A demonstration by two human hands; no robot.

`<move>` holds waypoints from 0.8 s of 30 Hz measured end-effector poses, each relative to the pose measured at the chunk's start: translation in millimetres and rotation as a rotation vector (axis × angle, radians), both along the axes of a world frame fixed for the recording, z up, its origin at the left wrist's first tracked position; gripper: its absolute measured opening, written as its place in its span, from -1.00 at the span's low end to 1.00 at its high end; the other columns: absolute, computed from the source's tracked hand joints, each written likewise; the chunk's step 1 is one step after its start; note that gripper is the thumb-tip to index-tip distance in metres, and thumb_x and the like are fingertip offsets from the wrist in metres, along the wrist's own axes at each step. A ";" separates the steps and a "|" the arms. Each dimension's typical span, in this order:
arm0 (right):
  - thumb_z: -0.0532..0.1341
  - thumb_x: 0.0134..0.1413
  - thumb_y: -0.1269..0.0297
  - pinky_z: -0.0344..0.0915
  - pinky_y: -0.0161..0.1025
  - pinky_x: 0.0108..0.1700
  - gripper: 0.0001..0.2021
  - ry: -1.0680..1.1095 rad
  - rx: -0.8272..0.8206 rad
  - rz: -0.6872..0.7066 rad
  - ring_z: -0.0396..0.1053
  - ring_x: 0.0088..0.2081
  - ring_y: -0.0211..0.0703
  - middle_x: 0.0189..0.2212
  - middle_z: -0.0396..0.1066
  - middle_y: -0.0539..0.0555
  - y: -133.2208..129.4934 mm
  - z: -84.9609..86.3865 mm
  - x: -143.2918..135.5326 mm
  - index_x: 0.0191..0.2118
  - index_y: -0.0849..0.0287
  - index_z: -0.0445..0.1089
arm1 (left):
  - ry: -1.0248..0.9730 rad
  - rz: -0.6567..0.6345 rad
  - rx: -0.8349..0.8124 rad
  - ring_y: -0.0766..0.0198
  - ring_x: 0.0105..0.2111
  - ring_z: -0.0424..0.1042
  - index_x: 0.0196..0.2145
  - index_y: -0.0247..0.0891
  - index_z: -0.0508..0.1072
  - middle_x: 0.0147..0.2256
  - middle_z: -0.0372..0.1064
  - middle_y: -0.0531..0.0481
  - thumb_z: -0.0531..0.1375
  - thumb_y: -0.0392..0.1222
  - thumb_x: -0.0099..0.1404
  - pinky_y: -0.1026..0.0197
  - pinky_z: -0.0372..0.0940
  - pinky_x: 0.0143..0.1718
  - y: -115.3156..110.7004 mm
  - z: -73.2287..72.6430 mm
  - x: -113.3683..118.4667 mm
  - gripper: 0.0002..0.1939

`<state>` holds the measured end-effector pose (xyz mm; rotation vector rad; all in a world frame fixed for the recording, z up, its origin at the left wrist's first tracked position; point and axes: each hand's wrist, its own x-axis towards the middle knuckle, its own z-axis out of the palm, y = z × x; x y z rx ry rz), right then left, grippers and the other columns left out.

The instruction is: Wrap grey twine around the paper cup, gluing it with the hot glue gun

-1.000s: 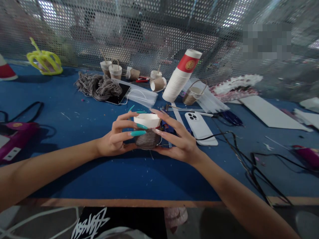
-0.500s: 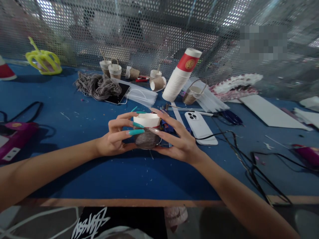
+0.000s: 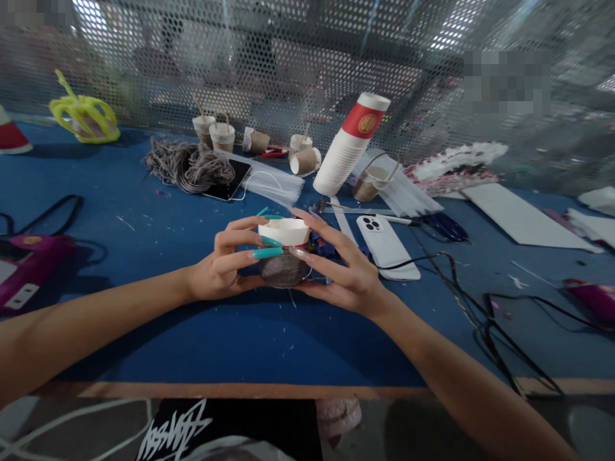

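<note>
Sitting between both hands (image 3: 346, 275), the yarn-wrapped cup (image 3: 284, 266).

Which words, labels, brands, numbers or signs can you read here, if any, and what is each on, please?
None reads clearly enough to quote.
Black cloth: white stylised lettering, not legible with certainty.
Red-and-white paper cup atop the stack: round gold emblem, too small.
Purple object at left: gold mark and white label, both too small.
</note>
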<state>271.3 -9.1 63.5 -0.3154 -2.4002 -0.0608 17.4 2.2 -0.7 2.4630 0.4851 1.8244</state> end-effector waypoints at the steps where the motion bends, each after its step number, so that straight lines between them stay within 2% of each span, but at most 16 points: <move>1: 0.38 0.09 0.43 0.32 0.24 0.28 -0.17 -0.001 0.000 0.006 0.10 0.40 0.15 0.46 -0.04 0.15 0.1 0.4 -0.2 0.37 -0.18 0.00 | 0.019 0.001 0.061 0.04 0.06 0.47 0.19 0.26 0.11 -0.05 0.27 0.07 0.50 -0.11 0.06 -0.20 0.54 0.03 0.2 -0.6 -0.4 -0.12; 3: 0.37 0.10 0.44 0.31 0.24 0.29 -0.19 0.013 -0.007 0.027 0.10 0.40 0.15 0.46 -0.04 0.16 0.8 0.0 -1.3 0.36 -0.15 0.01 | 0.042 -0.002 0.155 0.03 0.11 0.43 0.23 0.15 0.09 -0.03 0.26 0.03 0.48 -0.16 0.09 -0.17 0.53 0.07 0.3 -0.3 -0.8 -0.11; 5: 0.37 0.12 0.41 0.31 0.24 0.29 -0.19 0.063 -0.036 0.051 0.13 0.39 0.14 0.44 0.02 0.17 2.2 -1.9 -2.9 0.37 -0.16 -0.02 | 0.039 -0.006 0.180 0.03 0.14 0.41 0.25 0.08 0.09 -0.02 0.24 0.01 0.48 -0.21 0.08 -0.14 0.51 0.11 -0.2 1.5 -0.7 -0.09; 9: 0.41 0.06 0.36 0.33 0.23 0.27 -0.04 0.195 -0.104 0.094 0.23 0.34 0.06 0.38 0.15 0.10 5.4 -7.5 -5.9 0.40 -0.23 -0.19 | 0.052 -0.020 0.146 0.04 0.15 0.40 0.28 0.13 0.05 0.01 0.20 0.00 0.45 -0.20 0.13 -0.13 0.51 0.14 -1.8 5.9 1.2 -0.09; 14: 0.47 -0.03 0.32 0.34 0.19 0.27 0.02 0.239 -0.055 0.069 0.34 0.27 0.05 0.30 0.29 0.11 2.2 -7.5 -6.9 0.40 -0.17 -0.16 | 0.054 -0.050 0.184 0.02 0.18 0.38 0.36 0.04 -0.03 0.05 0.13 -0.05 0.43 -0.23 0.16 -0.12 0.47 0.20 -2.8 8.8 4.8 -0.02; 18: 0.48 -0.05 0.32 0.39 0.16 0.23 -0.01 0.213 -0.069 -0.015 0.36 0.24 0.10 0.24 0.37 0.18 -4.7 -6.4 -9.7 0.39 -0.09 -0.08 | 0.102 -0.008 0.077 -0.03 0.23 0.32 0.38 0.13 -0.12 0.19 0.07 -0.13 0.47 -0.09 0.10 -0.15 0.50 0.15 -4.7 8.7 3.8 0.09; 21: 0.45 0.01 0.31 0.42 0.15 0.20 -0.07 0.207 -0.078 0.004 0.32 0.28 0.09 0.26 0.35 0.19 -6.6 -9.1 -13.1 0.38 -0.08 -0.08 | 0.155 -0.043 -0.026 -0.08 0.27 0.25 0.40 0.06 -0.16 0.21 0.10 -0.23 0.41 -0.19 0.18 -0.19 0.47 0.14 -5.9 5.9 0.8 0.05; 24: 0.41 0.08 0.29 0.33 0.21 0.28 -0.20 0.197 -0.122 0.005 0.25 0.33 0.10 0.31 0.27 0.22 -4.4 -11.4 -13.8 0.35 -0.03 0.01 | 0.136 -0.088 -0.124 -0.09 0.28 0.24 0.40 0.07 -0.17 0.22 0.08 -0.23 0.38 -0.28 0.18 -0.19 0.46 0.13 -6.3 1.9 -0.9 0.05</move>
